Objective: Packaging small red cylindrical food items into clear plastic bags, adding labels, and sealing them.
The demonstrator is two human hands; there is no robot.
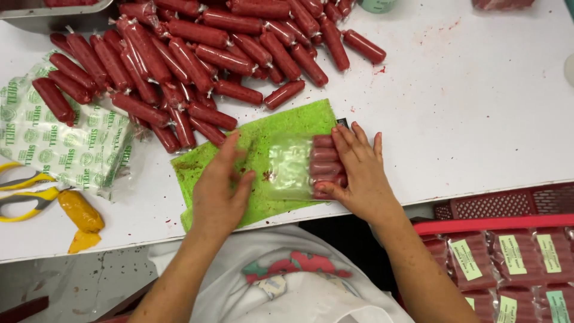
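Note:
A green plastic bag [269, 128] with a clear window lies flat at the near edge of the white table [478, 107]. My left hand [220, 190] presses flat on its left part, fingers together. My right hand [359, 173] rests on the bag's right end, where several red sausages [324, 157] sit side by side inside the bag, thumb under them. Behind the bag a big heap of loose red sausages [203, 54] covers the table's far left and middle.
Printed clear bags [60, 140] lie at the left with a few sausages on them. Yellow-handled scissors [27, 191] and an orange sausage [79, 210] lie near the left front edge. A red crate [496, 222] at lower right holds labelled sausage packs [514, 257]. A metal tray [54, 18] stands at top left.

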